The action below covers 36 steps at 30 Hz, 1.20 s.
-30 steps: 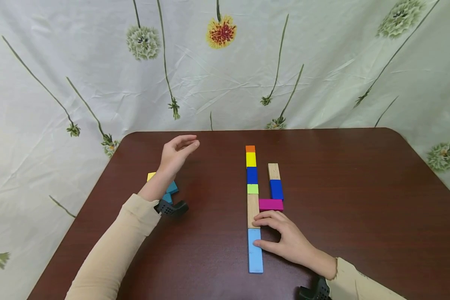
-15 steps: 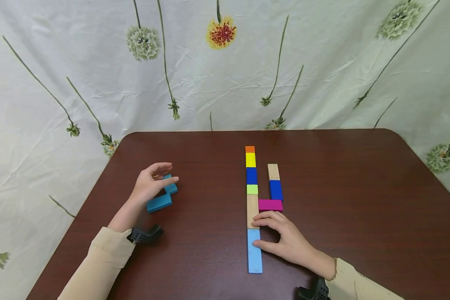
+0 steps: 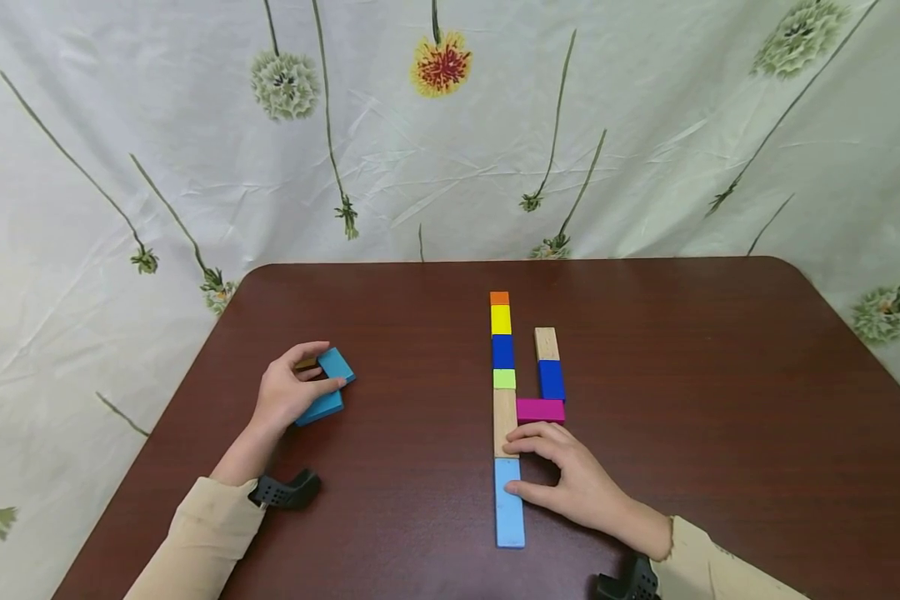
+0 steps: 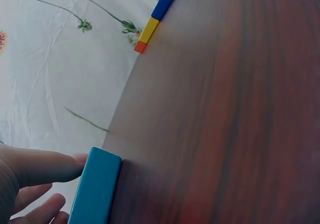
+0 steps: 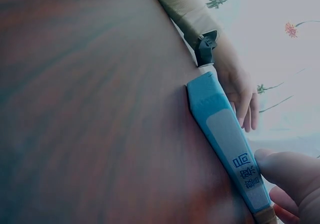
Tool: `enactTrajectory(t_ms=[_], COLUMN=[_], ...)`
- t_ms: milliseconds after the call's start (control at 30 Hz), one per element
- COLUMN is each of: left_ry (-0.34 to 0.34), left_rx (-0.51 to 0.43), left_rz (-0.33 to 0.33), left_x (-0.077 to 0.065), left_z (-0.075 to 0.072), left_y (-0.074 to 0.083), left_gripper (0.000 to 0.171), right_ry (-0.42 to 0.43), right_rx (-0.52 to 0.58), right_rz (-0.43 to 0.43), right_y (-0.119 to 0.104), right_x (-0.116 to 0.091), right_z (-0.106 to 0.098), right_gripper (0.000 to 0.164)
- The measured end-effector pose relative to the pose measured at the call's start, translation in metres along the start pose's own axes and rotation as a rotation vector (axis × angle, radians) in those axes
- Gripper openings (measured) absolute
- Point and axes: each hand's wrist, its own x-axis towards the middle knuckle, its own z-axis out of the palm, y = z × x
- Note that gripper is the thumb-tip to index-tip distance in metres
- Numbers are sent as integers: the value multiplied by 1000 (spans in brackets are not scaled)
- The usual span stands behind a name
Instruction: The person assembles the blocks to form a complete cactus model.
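Observation:
In the head view, my left hand [image 3: 288,392] is over the loose blocks at the left, its index finger and thumb pinching a blue block [image 3: 337,364] at opposite ends. Another blue block [image 3: 321,409] lies just below the thumb, and a yellowish block [image 3: 306,364] is mostly covered by the fingers. The left wrist view has the thumb against the side of a blue block [image 4: 95,189]. My right hand [image 3: 570,467] rests on the row of blocks, fingertips on a plain wooden block [image 3: 506,417] and thumb on the light blue block [image 3: 510,517] at the near end.
Beyond the wooden block, the row continues with lime [image 3: 504,379], dark blue [image 3: 503,352], yellow [image 3: 501,320] and orange [image 3: 499,298] blocks. A magenta block [image 3: 541,410] branches right, leading to another dark blue block [image 3: 552,380] and a wooden one [image 3: 547,343]. Flowered cloth [image 3: 420,142] hangs behind.
My left hand has drawn back toward the near left, from beyond the loose blocks down onto them, with fingers closing about the blue block. The right hand stays on the row.

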Motion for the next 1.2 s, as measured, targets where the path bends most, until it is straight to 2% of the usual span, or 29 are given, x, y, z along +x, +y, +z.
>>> enactTrajectory(t_ms=[300,400,567,933,1200], left_ry=[-17,-24,-20,-2,-24], left_rx=[144,169,169,140,215], left_rz=[69,74,67,110,139], left_x=[1,2,3,4,4], left_z=[2,2,3,5,5], left_y=[4,7,8,2,6], left_gripper=[62,62,62,63,62], right_ry=[3,0,1,0,-2], right_rx=[0,-2,-2,1,2], right_rz=[-5,0,-2,2,2], right_y=[0,0,0,0,0], right_x=[0,0,0,0,0], right_z=[0,0,1,1,0], right_gripper=[36,36,36,36,36])
